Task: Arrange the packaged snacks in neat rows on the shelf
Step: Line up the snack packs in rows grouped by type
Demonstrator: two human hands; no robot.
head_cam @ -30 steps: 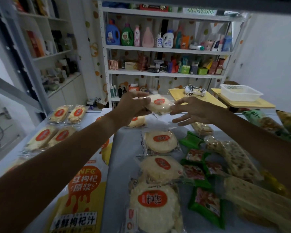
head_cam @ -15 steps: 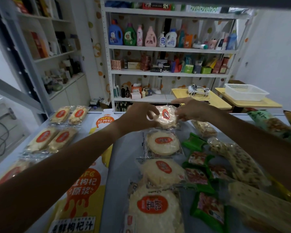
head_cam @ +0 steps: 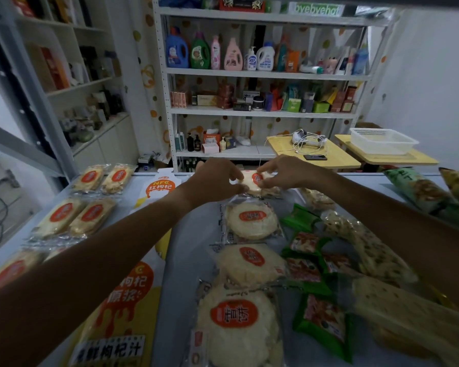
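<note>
Pale round rice cracker packet [head_cam: 252,181], orange-red label up, at far end of pale shelf [head_cam: 186,260], low over it; contact with shelf unclear. Left hand [head_cam: 217,180] grips packet's left edge, fingers curled over it. Right hand [head_cam: 281,172] pinches right edge, fingertips [head_cam: 261,184] on wrapper. Packet sits between both hands, heading column of three like packets [head_cam: 251,221] running back toward viewer. Green sachets [head_cam: 306,263] just right of column.

Three round clear-wrapped rice cakes [head_cam: 251,256] lay in a column on the pale shelf [head_cam: 183,260], green foil snack packets [head_cam: 313,271] to their right, oblong clear-wrapped cracker packs [head_cam: 76,215] left.
</note>
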